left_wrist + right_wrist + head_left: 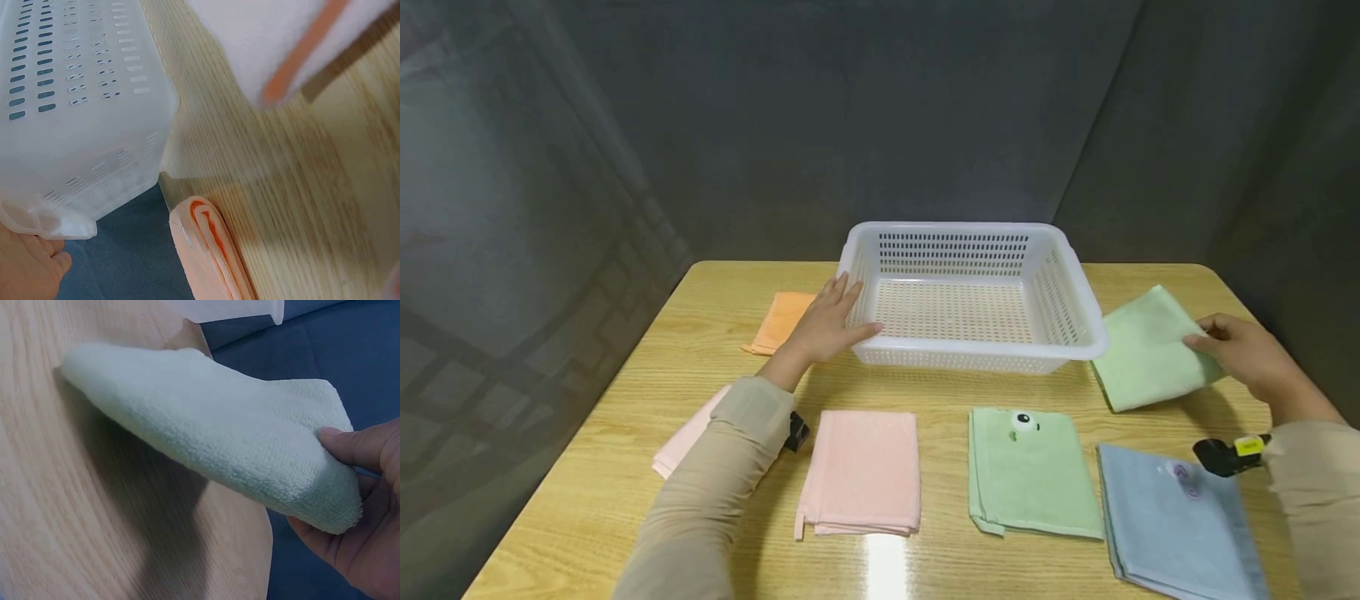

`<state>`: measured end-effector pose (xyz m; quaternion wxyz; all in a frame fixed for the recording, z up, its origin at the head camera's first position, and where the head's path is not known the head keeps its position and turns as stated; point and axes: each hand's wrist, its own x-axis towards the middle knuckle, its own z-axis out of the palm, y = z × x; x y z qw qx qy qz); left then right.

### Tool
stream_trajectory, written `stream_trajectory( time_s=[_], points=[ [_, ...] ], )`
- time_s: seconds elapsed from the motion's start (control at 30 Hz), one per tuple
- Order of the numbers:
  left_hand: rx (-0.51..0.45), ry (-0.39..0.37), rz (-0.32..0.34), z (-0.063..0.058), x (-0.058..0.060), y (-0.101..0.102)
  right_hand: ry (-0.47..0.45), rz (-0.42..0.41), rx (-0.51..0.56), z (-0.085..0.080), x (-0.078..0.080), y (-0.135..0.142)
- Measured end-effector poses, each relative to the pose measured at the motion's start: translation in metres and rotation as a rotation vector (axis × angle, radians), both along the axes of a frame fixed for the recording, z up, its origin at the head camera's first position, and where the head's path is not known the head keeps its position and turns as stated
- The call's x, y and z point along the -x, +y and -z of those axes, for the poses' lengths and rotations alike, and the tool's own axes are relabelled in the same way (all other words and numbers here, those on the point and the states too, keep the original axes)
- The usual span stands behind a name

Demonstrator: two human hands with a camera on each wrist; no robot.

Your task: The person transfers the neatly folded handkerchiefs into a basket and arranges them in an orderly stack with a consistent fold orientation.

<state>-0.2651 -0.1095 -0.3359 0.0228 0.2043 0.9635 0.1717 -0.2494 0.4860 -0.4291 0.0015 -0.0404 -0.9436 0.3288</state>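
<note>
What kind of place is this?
Maybe a little workspace set up for sorting towels: what looks like dark cloth hangs behind a wooden table, and folded towels lie near a white basket.

The basket point(979, 346) is standing on the table point(943, 492), one towel point(783, 319) lying left of it, a held towel point(1153, 350) slanting to its right, four other towels point(867, 468) lying before it.
</note>
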Motion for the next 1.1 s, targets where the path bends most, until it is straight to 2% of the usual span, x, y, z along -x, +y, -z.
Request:
stream_trajectory(
  time_s=[0.07, 0.23, 0.6, 1.1],
  points=[
    [-0.001, -0.001, 0.0, -0.001, 0.0, 0.0, 0.039, 0.016, -0.023, 0.011, 0.006, 0.009],
    [-0.007, -0.002, -0.002, -0.003, -0.002, 0.001, 0.072, 0.039, -0.021, 0.018, 0.01, 0.015],
    [-0.005, 0.013, 0.002, -0.001, 0.0, 0.0, 0.082, 0.09, -0.038, 0.013, 0.008, 0.015],
    [-0.017, 0.003, 0.002, -0.001, 0.0, 0.0, 0.12, 0.137, -0.003, 0.013, 0.007, 0.023]
  ],
)
